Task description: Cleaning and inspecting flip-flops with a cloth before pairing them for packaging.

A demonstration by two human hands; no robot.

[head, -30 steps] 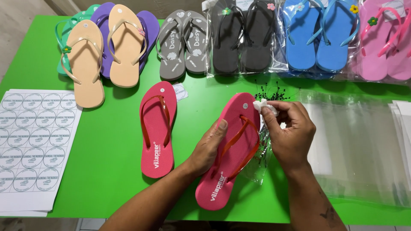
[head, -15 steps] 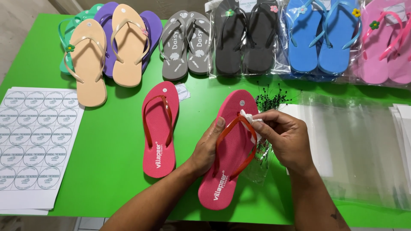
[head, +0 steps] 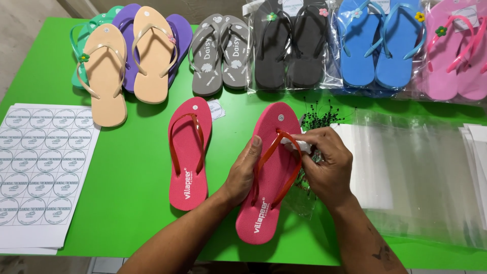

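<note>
The right hand (head: 327, 170) pinches a small white piece (head: 300, 145) between its fingers (head: 310, 138), pressed to the orange strap (head: 278, 165) of a red flip-flop (head: 269, 175). The left hand (head: 242, 170) grips that flip-flop's edge at 9 o'clock, fingers closed on it. It lies on the green table (head: 132, 167), mid-front. Its mate (head: 188, 152) lies just beside at 9 o'clock, strap bare. Toward 12 o'clock, bagged pairs (head: 289, 48) carry flowers, so decorating seems underway, bagging left. A sticker sheet (head: 38, 167) lies far at 9 o'clock.
</note>
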